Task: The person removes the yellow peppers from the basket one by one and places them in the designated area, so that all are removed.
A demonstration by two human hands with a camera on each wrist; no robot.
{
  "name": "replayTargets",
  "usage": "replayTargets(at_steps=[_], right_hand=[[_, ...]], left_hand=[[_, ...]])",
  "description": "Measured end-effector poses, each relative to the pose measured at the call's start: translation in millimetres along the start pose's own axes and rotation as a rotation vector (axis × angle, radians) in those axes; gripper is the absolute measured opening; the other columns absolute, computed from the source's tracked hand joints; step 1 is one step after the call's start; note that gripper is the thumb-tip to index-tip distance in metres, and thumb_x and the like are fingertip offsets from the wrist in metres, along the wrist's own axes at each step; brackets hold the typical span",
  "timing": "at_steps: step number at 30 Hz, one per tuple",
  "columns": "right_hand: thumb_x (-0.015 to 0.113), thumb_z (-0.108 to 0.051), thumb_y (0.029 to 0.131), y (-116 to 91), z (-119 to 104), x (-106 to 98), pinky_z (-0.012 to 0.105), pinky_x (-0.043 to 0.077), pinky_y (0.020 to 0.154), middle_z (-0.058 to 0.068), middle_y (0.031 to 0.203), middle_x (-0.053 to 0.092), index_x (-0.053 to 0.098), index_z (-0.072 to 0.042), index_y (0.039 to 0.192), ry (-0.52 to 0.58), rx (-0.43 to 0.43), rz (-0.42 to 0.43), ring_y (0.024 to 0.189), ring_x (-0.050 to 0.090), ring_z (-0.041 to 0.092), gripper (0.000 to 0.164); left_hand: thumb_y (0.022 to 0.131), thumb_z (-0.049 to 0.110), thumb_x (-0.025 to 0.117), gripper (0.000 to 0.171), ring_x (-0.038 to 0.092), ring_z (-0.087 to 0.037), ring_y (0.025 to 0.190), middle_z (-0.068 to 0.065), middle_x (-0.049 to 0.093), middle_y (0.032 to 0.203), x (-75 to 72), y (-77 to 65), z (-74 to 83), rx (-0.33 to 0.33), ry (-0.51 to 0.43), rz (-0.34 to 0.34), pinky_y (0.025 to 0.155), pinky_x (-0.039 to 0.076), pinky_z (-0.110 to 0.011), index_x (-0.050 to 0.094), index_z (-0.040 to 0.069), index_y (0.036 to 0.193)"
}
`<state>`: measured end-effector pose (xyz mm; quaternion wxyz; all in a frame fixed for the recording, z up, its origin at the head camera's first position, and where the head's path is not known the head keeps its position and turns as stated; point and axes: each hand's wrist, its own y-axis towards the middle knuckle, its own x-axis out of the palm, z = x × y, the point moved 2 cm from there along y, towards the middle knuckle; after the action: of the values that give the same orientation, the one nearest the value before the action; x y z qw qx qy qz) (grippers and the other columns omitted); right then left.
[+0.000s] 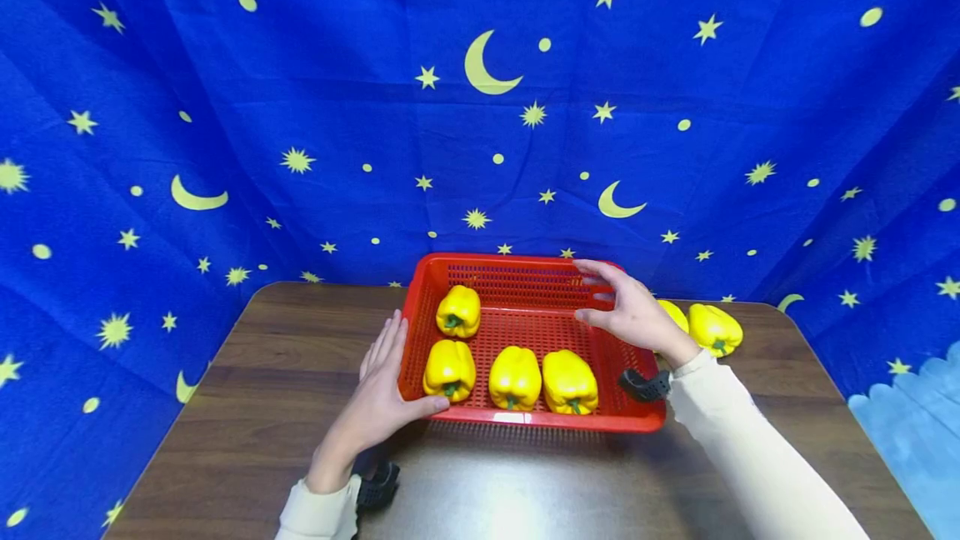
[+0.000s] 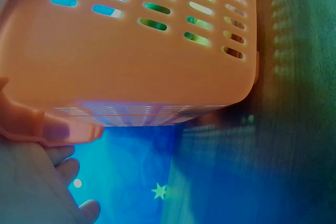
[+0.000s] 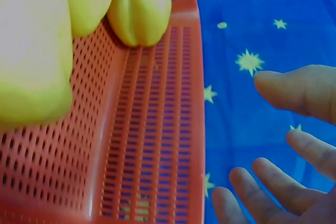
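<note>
A red perforated plastic basket holds several yellow bell peppers, in a front row plus one pepper at the back left. My left hand rests against the basket's left side, fingers straight and thumb along the front corner of the rim. Its fingertips show beside the basket wall in the left wrist view. Over the right part of the basket hovers my right hand, thumb and fingers spread and holding nothing. The right wrist view shows this hand apart from the peppers.
Right of the basket, two yellow bell peppers lie on the wooden table: one pepper in plain sight, the other pepper partly behind my right hand. A blue curtain with stars and moons hangs along the table's back and sides.
</note>
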<state>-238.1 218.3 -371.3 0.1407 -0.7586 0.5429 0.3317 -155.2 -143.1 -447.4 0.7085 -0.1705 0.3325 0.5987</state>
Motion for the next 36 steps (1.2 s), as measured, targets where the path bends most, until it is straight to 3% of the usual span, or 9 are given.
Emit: replayTargets(at_steps=[10,23,36], right_hand=[[0.080,-0.014,0.085,19.0,-6.6,22.7,0.055,0.046,0.103,0.015,0.147,0.052,0.047,-0.007,0.148,-0.006,0.023,-0.021,0.128,0.054,0.037,0.071],[0.078,-0.014,0.087,41.0,-19.3,55.8,0.055,0.044,0.105,0.017,0.149,0.049,0.047,-0.005,0.148,0.044,0.076,-0.077,0.131,0.053,0.038,0.068],[0.076,-0.018,0.088,61.1,-29.1,88.5,0.051,0.046,0.104,0.023,0.145,0.051,0.048,-0.006,0.147,0.102,0.164,-0.078,0.128,0.055,0.040,0.067]], left_hand=[[0.076,0.045,0.084,0.121,0.000,-0.034,0.154,-0.010,0.002,0.169,1.0,2.3,0.3,-0.003,-0.003,-0.007,0.117,0.003,-0.066,0.008,0.006,0.162],[0.076,0.044,0.085,0.121,0.000,-0.035,0.154,-0.009,0.001,0.169,-1.3,1.0,1.8,-0.009,0.006,-0.009,0.117,0.004,-0.066,0.009,0.004,0.161],[0.076,0.045,0.085,0.121,0.000,-0.035,0.154,-0.010,0.001,0.169,-0.4,0.9,1.5,-0.019,0.009,-0.007,0.116,0.003,-0.068,0.009,0.006,0.162]])
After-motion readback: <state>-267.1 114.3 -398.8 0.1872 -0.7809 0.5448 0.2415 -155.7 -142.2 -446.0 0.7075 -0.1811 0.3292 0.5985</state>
